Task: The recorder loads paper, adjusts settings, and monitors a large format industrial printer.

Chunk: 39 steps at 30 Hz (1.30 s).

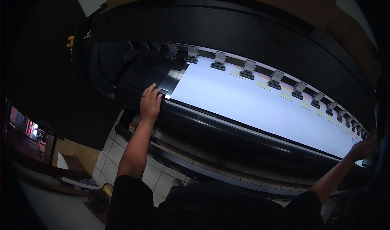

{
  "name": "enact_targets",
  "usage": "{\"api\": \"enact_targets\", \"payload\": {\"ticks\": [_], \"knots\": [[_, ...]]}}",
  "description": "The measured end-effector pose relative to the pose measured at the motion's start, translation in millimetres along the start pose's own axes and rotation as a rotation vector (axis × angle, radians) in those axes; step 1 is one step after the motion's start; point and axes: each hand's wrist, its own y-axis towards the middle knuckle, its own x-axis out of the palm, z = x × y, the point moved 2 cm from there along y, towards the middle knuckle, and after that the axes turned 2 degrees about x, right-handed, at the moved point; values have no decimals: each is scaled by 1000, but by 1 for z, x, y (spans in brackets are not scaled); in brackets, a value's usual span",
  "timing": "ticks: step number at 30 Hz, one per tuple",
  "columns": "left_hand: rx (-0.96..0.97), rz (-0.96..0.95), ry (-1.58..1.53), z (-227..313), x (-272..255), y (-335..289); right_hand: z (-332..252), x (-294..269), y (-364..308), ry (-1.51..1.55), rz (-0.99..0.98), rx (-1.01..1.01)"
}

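Note:
A wide-format printer stretches across the view, with a white sheet [252,104] lying over its dark bed. At the sheet's left edge sits a flat silver metal strip [172,83]. My left hand [150,103] rests on the black front edge of the bed beside the lower end of that strip, its fingers stretched out, with nothing seen in them. Far to the right, my right hand [364,148] reaches the sheet's right end near the printer's front edge. Shadow and the picture's rim hide its fingers, so its grip does not show.
A row of grey pinch rollers [249,67] runs along the sheet's back edge, beside pale yellow printed patches. The printer's black cover [227,27] rises behind. A lit screen [30,132] stands at the left. White floor tiles [156,171] show below the printer.

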Motion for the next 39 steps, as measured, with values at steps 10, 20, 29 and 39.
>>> {"api": "enact_targets", "payload": {"ticks": [10, 20, 29, 39], "knots": [[599, -209, -129, 9, -10, -15, -320, -137, -438, 481, -1620, 25], [627, -130, -226, 3, -12, -19, -380, -141, -504, 78, -1264, 58], [575, -226, -263, -5, -8, -23, -384, -143, -522, -74, -1169, 4], [554, -268, -237, -7, -7, -23, -383, -142, -529, -123, -1107, -30]]}}
